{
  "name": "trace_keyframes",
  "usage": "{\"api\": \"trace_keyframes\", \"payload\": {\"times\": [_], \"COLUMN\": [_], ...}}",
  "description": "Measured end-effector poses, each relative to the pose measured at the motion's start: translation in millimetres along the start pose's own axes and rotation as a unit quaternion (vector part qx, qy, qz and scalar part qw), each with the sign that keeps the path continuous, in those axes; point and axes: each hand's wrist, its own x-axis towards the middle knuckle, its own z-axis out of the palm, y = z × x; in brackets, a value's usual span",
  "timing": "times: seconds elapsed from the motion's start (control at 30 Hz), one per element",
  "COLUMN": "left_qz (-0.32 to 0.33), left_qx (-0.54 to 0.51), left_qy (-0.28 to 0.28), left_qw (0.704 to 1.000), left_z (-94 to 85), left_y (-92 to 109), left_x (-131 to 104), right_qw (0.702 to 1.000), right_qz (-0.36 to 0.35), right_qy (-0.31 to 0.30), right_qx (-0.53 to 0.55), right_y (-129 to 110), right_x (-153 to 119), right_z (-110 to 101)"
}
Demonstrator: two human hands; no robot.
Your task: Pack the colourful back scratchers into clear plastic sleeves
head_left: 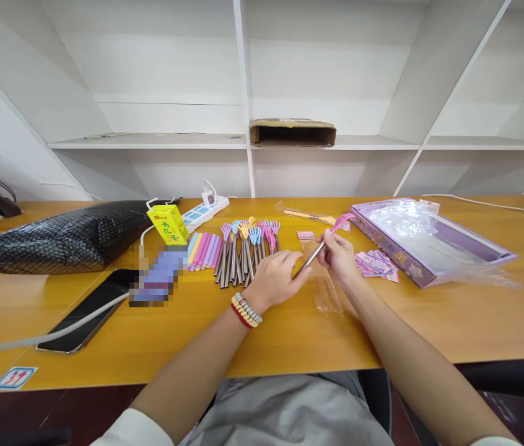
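A metal rod with a pink hand-shaped end (314,254) slants between my two hands. My right hand (337,253) pinches it near the pink end. Its lower end lies between the thumb and fingers of my left hand (275,279), which are closed around it. Left of the hands, several metal rods with coloured hand-shaped ends (234,257) lie side by side, next to pink, purple, blue and yellow tubes (205,251). Under my right hand is a clear plastic bag (327,296). A yellow-ended rod (306,215) lies in a clear wrapper behind the hands.
On the right are small printed cards (377,265) and a purple box (413,263) with clear plastic in it. At left lie a phone (90,310), a black wrapped package (67,238), a yellow drink carton (168,224) and a power strip (205,212).
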Motion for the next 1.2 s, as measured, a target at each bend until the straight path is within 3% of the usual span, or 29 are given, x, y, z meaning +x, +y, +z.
{"api": "trace_keyframes", "payload": {"times": [0.3,0.5,0.67,0.77,0.93,1.2], "left_qz": [-0.019,-0.024,-0.102,-0.2,-0.315,-0.355], "left_qx": [0.003,0.016,0.075,0.143,0.201,0.199], "left_qy": [0.037,0.004,-0.022,-0.047,-0.076,-0.08], "left_qw": [0.999,1.0,0.992,0.968,0.924,0.91], "left_z": [5.2,1.6,-4.2,-10.3,-22.3,-19.1], "left_y": [-11.1,-4.6,-7.5,-19.5,-47.2,-73.3], "left_x": [-0.8,-0.5,2.8,6.6,11.1,8.0], "right_qw": [0.989,0.987,0.978,0.951,0.859,0.846], "right_qz": [0.018,0.013,0.005,-0.053,-0.122,-0.119], "right_qy": [-0.144,-0.137,-0.148,-0.13,-0.125,-0.125], "right_qx": [0.02,-0.083,-0.147,-0.276,-0.481,-0.505], "right_y": [5.3,12.8,17.2,18.0,20.3,22.3], "right_x": [-11.3,-8.9,-9.1,-8.4,-7.2,-4.7], "right_z": [8.7,8.3,9.7,5.9,-0.3,-3.1]}}
